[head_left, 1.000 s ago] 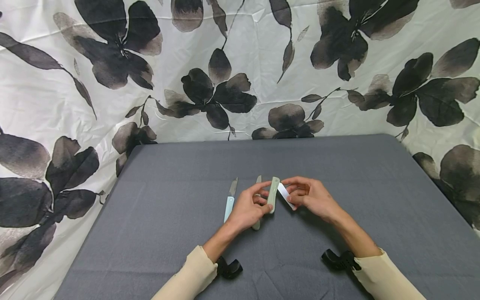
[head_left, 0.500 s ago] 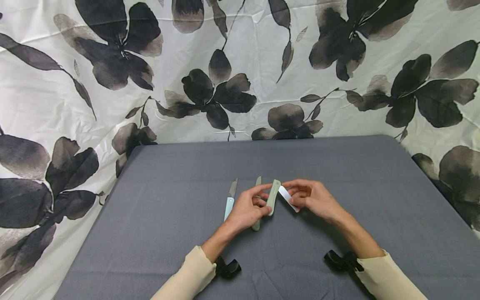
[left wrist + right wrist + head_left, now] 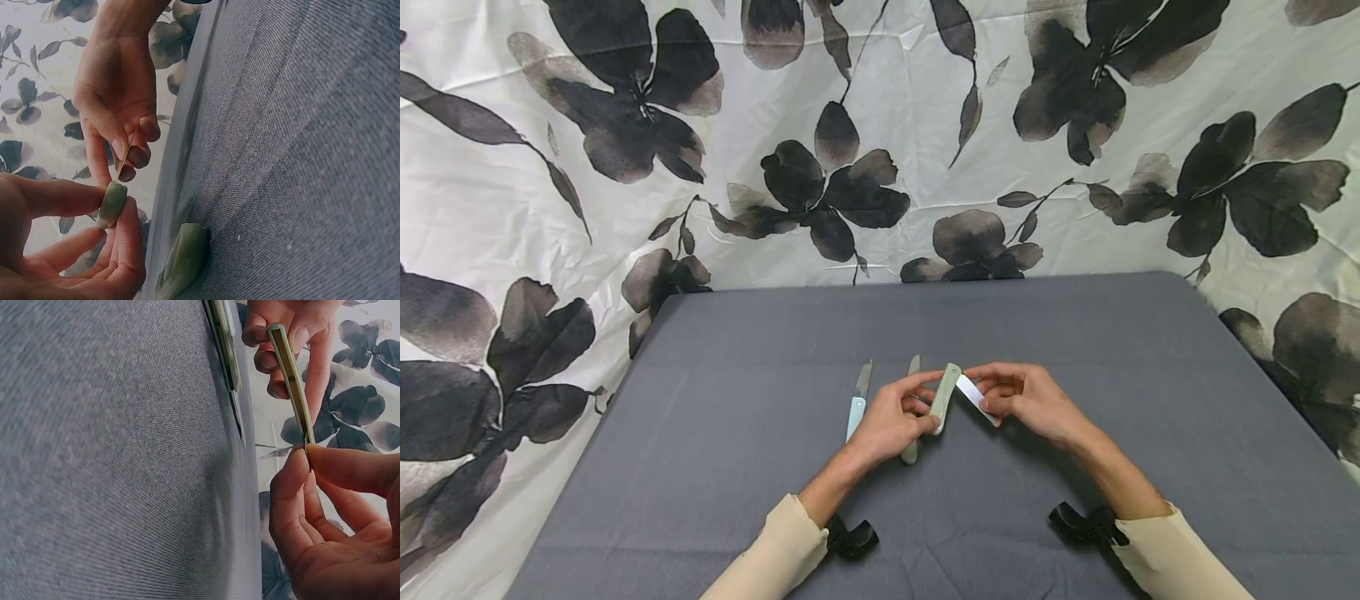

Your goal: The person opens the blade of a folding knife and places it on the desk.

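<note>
A folding knife with a pale green handle (image 3: 945,402) is held above the table, its blade (image 3: 974,395) swung partway out. My left hand (image 3: 891,421) grips the handle between thumb and fingers. The thumb and fingers of my right hand (image 3: 1033,406) pinch the blade. Seen in the right wrist view, the handle's slot (image 3: 290,378) faces the camera. Beneath my left hand lies a second green-handled knife (image 3: 910,453), blade out, its middle partly covered by the hand. To its left rests a light-blue-handled knife (image 3: 856,413), also unfolded, its lower end hidden by the left hand.
The grey cloth-covered table (image 3: 760,350) spreads out around the hands. A white curtain with dark flowers (image 3: 955,183) hangs behind its far edge. Black wrist mounts (image 3: 853,537) stick out from both cream sleeves.
The angle between handle and blade has widened slightly, with the handle's lower end moving left and the blade tip right. Both hands keep their grips. The two knives on the table stay put.
</note>
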`<state>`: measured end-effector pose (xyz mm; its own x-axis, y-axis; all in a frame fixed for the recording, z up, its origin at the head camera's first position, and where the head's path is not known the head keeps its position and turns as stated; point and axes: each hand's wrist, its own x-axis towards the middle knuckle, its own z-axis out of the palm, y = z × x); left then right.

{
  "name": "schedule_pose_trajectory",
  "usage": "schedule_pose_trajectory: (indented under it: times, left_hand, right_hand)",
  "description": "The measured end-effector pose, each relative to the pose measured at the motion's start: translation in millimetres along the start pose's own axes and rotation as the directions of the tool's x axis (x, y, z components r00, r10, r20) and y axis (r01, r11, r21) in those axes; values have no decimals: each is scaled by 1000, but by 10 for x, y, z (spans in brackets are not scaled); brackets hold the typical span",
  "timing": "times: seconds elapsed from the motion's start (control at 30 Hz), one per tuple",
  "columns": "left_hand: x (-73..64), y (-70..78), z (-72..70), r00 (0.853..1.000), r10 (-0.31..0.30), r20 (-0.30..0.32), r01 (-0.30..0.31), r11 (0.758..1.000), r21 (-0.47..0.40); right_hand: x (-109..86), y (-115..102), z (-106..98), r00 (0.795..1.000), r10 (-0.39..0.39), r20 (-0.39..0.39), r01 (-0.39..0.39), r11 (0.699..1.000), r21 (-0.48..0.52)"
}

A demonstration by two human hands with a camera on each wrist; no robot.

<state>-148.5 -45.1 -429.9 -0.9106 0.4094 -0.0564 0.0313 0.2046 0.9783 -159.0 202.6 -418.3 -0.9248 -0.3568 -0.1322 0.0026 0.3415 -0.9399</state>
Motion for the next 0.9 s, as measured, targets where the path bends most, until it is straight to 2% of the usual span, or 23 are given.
schedule_pose_trajectory:
  times: [0.47,0.9]
  left_hand:
    - [5,13,-38,1000,-8,28,8,1000,8]
    - [-1,-11,-62,999,12,48,-13,1000,13]
  right_hand:
    - [-7,1,-29,1000,-3,0,3,1000,-14]
    - [-24,17,-38,1000,-9,15,10,1000,-21]
